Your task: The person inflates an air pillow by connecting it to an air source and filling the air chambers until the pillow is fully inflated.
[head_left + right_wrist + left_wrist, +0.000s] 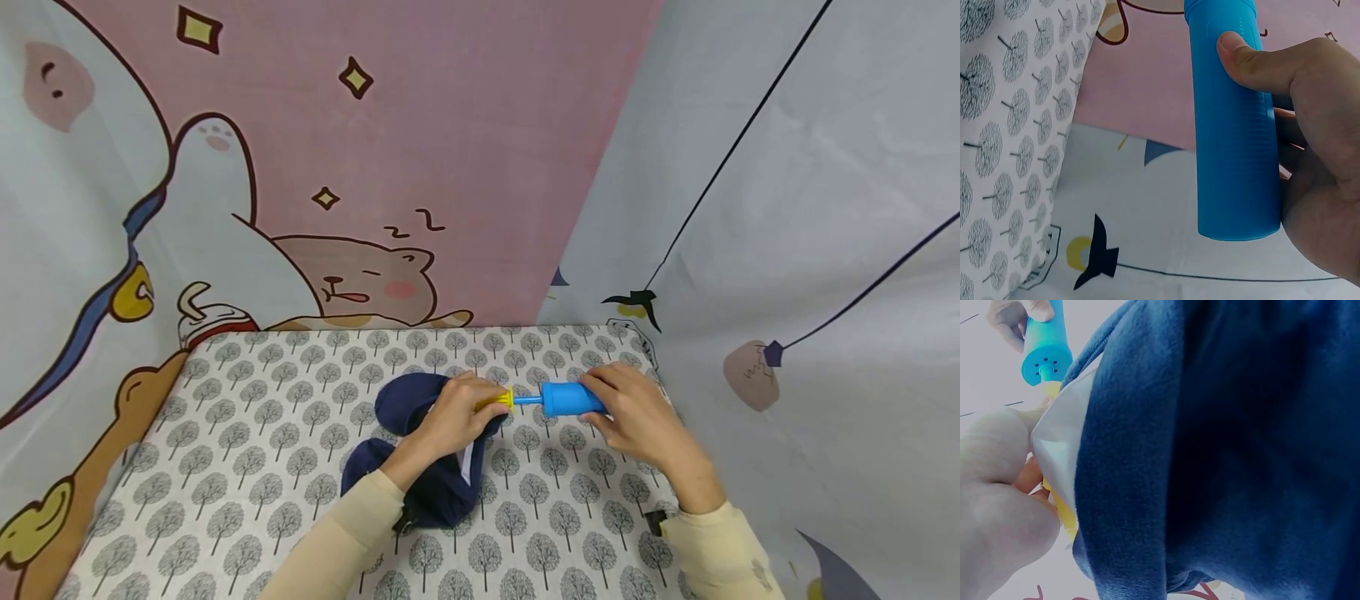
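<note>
A blue hand pump [572, 399] is held level above the table, a thin blue rod [528, 400] running from its holed end to a yellow end piece [510, 399]. My left hand [459, 412] grips that yellow piece, which also shows between the fingers in the left wrist view. Around the blue barrel [1232, 137] my right hand [1322, 119] is wrapped, thumb along its side. Under and beside the left hand lies a navy plush item [442, 496], curved like a neck pillow, with a white inner part [1063, 437] at its edge. The left hand hides part of it.
The table is covered by a white cloth [247, 450] printed with grey trees. Behind it hangs a pink cartoon curtain [480, 167], and a pale curtain [825, 350] runs along the right side. A small black object [656, 522] shows by the right sleeve.
</note>
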The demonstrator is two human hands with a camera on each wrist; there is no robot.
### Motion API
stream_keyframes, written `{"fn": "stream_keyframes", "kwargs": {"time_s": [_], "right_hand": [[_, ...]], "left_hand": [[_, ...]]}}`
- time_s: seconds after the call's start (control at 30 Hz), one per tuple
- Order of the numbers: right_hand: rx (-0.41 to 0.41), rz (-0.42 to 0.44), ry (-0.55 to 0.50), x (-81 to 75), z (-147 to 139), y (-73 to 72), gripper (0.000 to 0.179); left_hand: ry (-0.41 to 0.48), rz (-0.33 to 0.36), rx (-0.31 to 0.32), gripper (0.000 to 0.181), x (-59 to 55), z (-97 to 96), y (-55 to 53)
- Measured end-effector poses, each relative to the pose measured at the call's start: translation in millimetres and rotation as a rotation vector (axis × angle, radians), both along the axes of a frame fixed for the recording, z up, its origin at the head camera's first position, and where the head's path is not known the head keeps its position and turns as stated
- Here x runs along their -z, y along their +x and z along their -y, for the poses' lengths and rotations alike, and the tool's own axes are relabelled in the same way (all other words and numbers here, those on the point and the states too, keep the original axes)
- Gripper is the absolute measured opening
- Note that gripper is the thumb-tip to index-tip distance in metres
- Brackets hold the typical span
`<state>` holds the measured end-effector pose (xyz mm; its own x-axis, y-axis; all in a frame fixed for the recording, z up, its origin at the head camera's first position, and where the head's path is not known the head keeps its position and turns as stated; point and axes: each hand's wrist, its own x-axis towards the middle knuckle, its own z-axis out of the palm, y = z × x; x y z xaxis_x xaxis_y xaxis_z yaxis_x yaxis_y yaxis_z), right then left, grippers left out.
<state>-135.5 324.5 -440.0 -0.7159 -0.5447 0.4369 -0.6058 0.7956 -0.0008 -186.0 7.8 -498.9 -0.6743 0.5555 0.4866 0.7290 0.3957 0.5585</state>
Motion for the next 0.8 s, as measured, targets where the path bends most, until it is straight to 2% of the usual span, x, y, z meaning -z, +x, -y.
{"fn": "stream_keyframes", "kwargs": {"time_s": [0.47, 0.63, 0.8], "right_hand": [[-0.026, 0.021, 0.005, 4.9, 28.3, -6.5, 0.06], [-0.006, 0.042, 0.008, 5.2, 23.7, -3.6, 0.06], [0.021, 0.052, -0.01, 4.6, 7.3, 0.1, 0.061]], "left_hand": [[0.018, -0.045, 0.003, 0.024, 1.1, -1.5, 2.1], [-0.012, -0.028, 0.019, 0.022, -1.2, 1.9, 1.5], [-0.044, -0.018, 0.029, 0.016, -2.1, 5.1, -0.3]]}}
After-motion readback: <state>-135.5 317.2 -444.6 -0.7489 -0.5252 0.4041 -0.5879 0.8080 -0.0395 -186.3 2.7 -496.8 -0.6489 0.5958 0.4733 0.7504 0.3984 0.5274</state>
